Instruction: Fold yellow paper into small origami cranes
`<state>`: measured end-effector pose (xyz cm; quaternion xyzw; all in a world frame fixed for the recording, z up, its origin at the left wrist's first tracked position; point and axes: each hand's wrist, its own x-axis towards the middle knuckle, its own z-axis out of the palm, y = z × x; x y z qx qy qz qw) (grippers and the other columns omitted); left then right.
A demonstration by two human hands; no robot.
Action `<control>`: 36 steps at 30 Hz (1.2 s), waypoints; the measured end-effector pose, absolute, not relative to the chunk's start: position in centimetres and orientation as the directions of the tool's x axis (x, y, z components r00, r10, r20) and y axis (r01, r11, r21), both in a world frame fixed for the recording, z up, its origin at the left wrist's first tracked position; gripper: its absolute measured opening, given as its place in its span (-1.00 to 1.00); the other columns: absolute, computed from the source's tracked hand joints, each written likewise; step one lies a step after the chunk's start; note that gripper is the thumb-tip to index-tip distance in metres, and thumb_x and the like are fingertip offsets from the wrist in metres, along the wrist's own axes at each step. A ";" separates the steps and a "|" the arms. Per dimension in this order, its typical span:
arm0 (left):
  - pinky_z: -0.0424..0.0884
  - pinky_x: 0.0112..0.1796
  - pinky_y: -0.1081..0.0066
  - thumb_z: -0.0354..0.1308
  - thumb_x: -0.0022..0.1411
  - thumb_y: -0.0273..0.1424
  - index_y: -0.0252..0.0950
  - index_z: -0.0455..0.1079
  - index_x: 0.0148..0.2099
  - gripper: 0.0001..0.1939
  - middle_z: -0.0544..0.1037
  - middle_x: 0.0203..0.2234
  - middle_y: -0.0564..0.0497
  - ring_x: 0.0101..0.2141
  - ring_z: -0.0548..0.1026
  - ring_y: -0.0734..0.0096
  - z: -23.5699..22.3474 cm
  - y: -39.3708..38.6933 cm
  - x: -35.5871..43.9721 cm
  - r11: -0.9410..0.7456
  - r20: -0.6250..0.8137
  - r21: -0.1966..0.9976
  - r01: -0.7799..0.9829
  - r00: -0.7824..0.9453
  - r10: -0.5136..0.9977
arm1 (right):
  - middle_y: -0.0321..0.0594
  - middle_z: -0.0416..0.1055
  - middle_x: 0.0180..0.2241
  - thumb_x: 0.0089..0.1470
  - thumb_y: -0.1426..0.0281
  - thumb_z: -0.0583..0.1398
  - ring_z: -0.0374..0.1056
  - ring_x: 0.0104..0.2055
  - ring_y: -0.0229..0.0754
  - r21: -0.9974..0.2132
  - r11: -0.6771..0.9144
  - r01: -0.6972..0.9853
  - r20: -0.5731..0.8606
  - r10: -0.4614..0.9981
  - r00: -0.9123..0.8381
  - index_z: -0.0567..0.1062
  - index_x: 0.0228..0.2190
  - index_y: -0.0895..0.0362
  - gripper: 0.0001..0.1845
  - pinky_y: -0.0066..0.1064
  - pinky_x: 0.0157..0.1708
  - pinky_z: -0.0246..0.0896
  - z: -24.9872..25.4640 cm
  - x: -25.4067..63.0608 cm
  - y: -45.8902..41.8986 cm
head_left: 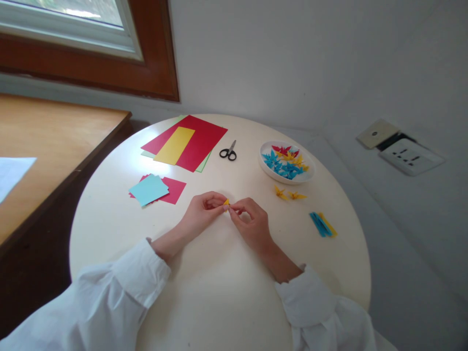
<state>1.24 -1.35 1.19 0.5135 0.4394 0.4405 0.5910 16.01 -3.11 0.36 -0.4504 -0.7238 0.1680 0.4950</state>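
Between my fingertips is a small piece of folded yellow paper [226, 202], mostly covered by the fingers. My left hand [205, 209] pinches it from the left, thumb and forefinger closed. From the right, my right hand [251, 222] meets it with thumb and forefinger pressed together. Both hands are over the middle of the round white table [215, 302]. Beyond my right hand lie two small yellow paper cranes [281, 193]. Behind them a white bowl [280, 179] holds several folded cranes in blue, yellow and red.
Black-handled scissors [228, 153] lie beyond my hands. Large red sheets [204, 134] with a yellow strip [174, 146] are at the back left. Nearer are light blue paper squares [149, 190] over pink ones. Blue and yellow paper strips [320, 224] lie on the right.
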 end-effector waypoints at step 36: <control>0.37 -0.31 0.39 0.26 -0.02 -0.37 -0.36 0.42 -0.41 -0.85 0.55 -0.39 -0.07 -0.35 0.49 0.36 1.2 -1.5 1.0 0.009 0.029 0.990 -0.140 0.265 0.964 | -0.28 0.40 -0.51 -0.03 0.44 0.16 0.31 -0.45 -0.26 -0.857 0.391 0.335 0.401 0.915 -0.042 0.42 -0.54 0.11 -0.91 -0.41 -0.44 0.20 0.6 15.9 -3.2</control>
